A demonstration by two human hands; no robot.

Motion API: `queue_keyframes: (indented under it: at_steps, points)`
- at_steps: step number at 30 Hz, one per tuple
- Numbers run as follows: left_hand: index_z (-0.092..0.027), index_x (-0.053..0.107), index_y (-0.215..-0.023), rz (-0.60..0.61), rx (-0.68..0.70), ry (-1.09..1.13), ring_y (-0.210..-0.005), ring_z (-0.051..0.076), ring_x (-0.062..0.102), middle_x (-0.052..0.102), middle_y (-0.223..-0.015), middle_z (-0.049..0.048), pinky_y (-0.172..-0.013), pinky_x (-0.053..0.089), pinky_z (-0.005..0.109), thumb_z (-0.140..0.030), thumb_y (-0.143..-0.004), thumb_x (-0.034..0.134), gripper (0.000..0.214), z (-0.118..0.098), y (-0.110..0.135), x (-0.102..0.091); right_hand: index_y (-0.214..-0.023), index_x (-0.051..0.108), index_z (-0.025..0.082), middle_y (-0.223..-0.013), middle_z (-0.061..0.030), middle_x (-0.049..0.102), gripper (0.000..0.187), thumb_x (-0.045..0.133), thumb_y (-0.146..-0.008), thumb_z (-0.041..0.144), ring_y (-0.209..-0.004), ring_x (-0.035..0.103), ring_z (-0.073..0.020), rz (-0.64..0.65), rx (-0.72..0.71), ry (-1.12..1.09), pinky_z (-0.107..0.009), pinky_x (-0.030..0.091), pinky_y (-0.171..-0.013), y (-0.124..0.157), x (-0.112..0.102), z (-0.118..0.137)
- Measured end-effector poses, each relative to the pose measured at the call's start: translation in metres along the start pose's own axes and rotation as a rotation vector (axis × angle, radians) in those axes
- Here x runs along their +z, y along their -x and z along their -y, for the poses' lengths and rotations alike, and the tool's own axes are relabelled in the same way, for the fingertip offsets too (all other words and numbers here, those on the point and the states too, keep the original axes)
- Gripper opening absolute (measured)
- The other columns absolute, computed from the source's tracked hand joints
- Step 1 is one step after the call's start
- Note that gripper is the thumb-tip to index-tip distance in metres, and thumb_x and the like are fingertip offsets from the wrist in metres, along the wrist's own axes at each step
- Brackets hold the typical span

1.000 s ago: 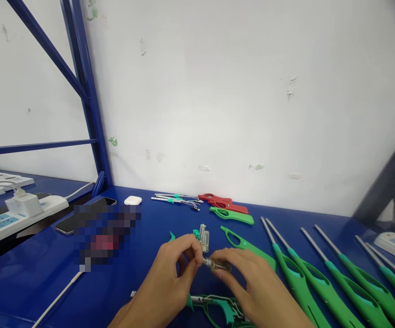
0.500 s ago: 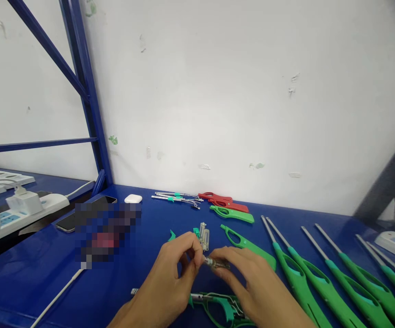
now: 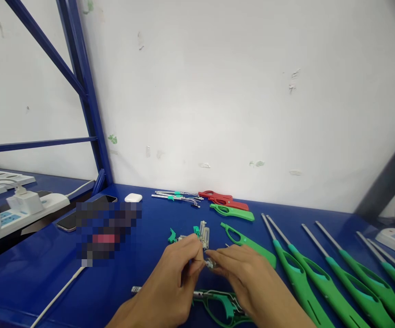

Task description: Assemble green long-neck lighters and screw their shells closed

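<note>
My left hand (image 3: 175, 278) and my right hand (image 3: 243, 280) meet over the blue bench (image 3: 142, 273), both pinching a small clear and metal lighter part (image 3: 208, 263) between their fingertips. Just beyond them lie several small clear and teal parts (image 3: 202, 232). An open green lighter shell with a teal trigger (image 3: 221, 307) lies under my wrists. A loose green handle half (image 3: 247, 246) rests right of the fingertips.
Several long green stick lighters (image 3: 324, 282) lie in a row at the right. Red and green shells (image 3: 230, 207) and metal tubes (image 3: 177, 198) sit by the wall. A white earbud case (image 3: 133, 197), a phone (image 3: 69, 222), a power strip (image 3: 19, 212) and a cable are at the left.
Both hands have closed in together on the small part and dropped slightly; the part is more hidden by my fingers. The view has tilted a little.
</note>
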State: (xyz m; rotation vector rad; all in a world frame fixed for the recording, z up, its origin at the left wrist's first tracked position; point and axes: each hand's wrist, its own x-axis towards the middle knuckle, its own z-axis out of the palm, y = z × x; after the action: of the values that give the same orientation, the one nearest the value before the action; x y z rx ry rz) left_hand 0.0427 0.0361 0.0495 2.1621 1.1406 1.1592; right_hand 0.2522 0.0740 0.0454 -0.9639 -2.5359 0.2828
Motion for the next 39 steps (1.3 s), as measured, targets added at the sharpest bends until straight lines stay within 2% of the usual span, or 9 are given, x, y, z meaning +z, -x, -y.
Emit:
queue_keyframes:
  at_steps: [6, 15, 19, 23, 28, 30, 33, 36, 39]
  points:
    - [-0.025, 0.023, -0.075, 0.025, 0.018, -0.017, -0.069, 0.018, 0.041, 0.046, -0.074, -0.0015, -0.066, 0.034, 0.035, -0.018, -0.105, 0.040, 0.035, -0.003, -0.002, -0.001, -0.138, 0.071, 0.025, -0.119, -0.0067, 0.082, 0.052, 0.047, -0.099, -0.001, -0.102, 0.077, -0.0310, 0.035, -0.024, 0.118, -0.047, 0.054, -0.091, 0.001, 0.003, -0.003]
    - [-0.026, 0.028, -0.071, 0.012, -0.002, 0.009, -0.066, 0.018, 0.043, 0.050, -0.069, -0.0014, -0.064, 0.036, 0.032, -0.018, -0.099, 0.048, 0.036, -0.001, 0.001, 0.000, -0.138, 0.071, 0.022, -0.113, -0.0052, 0.083, 0.059, 0.059, -0.087, -0.007, -0.095, 0.079, -0.0279, -0.029, -0.083, 0.189, -0.041, 0.055, -0.086, 0.001, 0.009, -0.001]
    - [-0.025, 0.039, -0.075, -0.012, -0.073, 0.066, -0.065, 0.015, 0.055, 0.058, -0.073, -0.0019, -0.060, 0.043, 0.026, -0.024, -0.107, 0.046, 0.033, 0.005, -0.004, 0.004, -0.121, 0.072, 0.027, -0.106, -0.0016, 0.082, 0.036, 0.054, -0.100, 0.003, -0.092, 0.078, -0.0262, -0.079, -0.051, 0.142, -0.041, 0.055, -0.085, 0.007, -0.005, -0.001]
    - [-0.025, 0.056, -0.105, -0.054, -0.125, 0.024, -0.071, 0.015, 0.064, 0.067, -0.087, -0.0018, -0.061, 0.048, 0.024, -0.024, -0.109, 0.045, 0.011, 0.007, -0.005, 0.014, -0.113, 0.066, 0.028, -0.103, -0.0016, 0.078, 0.021, 0.046, -0.111, 0.021, -0.090, 0.077, -0.0241, -0.161, 0.050, 0.079, -0.038, 0.058, -0.081, 0.022, -0.022, -0.006]
    - [-0.026, 0.069, -0.103, 0.131, -0.004, -0.174, -0.094, 0.019, 0.069, 0.071, -0.102, 0.0006, -0.086, 0.053, 0.032, -0.013, -0.103, 0.055, 0.019, 0.002, 0.003, 0.021, -0.120, 0.064, 0.029, -0.108, -0.0052, 0.079, 0.018, 0.048, -0.110, 0.033, -0.093, 0.080, -0.0248, -0.284, 0.133, 0.141, -0.030, 0.059, -0.066, 0.043, -0.030, -0.013]
    - [-0.026, 0.073, -0.106, 0.194, -0.001, -0.197, -0.099, 0.021, 0.070, 0.072, -0.106, 0.0001, -0.099, 0.052, 0.036, -0.010, -0.098, 0.064, 0.019, 0.000, 0.005, 0.020, -0.120, 0.066, 0.031, -0.108, -0.0038, 0.079, 0.016, 0.061, -0.105, 0.035, -0.092, 0.079, -0.0248, -0.234, 0.165, 0.136, -0.029, 0.058, -0.064, 0.046, -0.032, -0.015]
    - [-0.027, 0.075, -0.116, 0.245, -0.012, -0.219, -0.102, 0.021, 0.071, 0.073, -0.111, -0.0002, -0.108, 0.050, 0.039, -0.007, -0.092, 0.075, 0.031, 0.002, 0.004, 0.018, -0.101, 0.072, 0.034, -0.095, 0.0031, 0.077, 0.012, 0.075, -0.096, 0.024, -0.081, 0.076, -0.0213, -0.019, 0.223, 0.077, -0.027, 0.054, -0.064, 0.044, -0.034, -0.016]
    - [-0.027, 0.077, -0.110, 0.299, -0.007, -0.236, -0.097, 0.019, 0.070, 0.072, -0.106, -0.0011, -0.101, 0.051, 0.035, -0.003, -0.095, 0.071, 0.029, 0.008, 0.003, 0.018, -0.085, 0.075, 0.035, -0.085, 0.0061, 0.073, 0.025, 0.075, -0.092, 0.011, -0.074, 0.070, -0.0182, 0.149, 0.267, 0.026, -0.025, 0.045, -0.063, 0.037, -0.036, -0.014]
    - [-0.026, 0.078, -0.103, 0.308, 0.005, -0.234, -0.092, 0.017, 0.068, 0.070, -0.102, -0.0017, -0.088, 0.051, 0.029, -0.001, -0.096, 0.069, 0.028, 0.013, 0.003, 0.021, -0.072, 0.070, 0.029, -0.075, 0.0063, 0.067, 0.034, 0.070, -0.086, -0.002, -0.067, 0.062, -0.0142, 0.199, 0.256, 0.024, -0.024, 0.033, -0.059, 0.032, -0.035, -0.011]
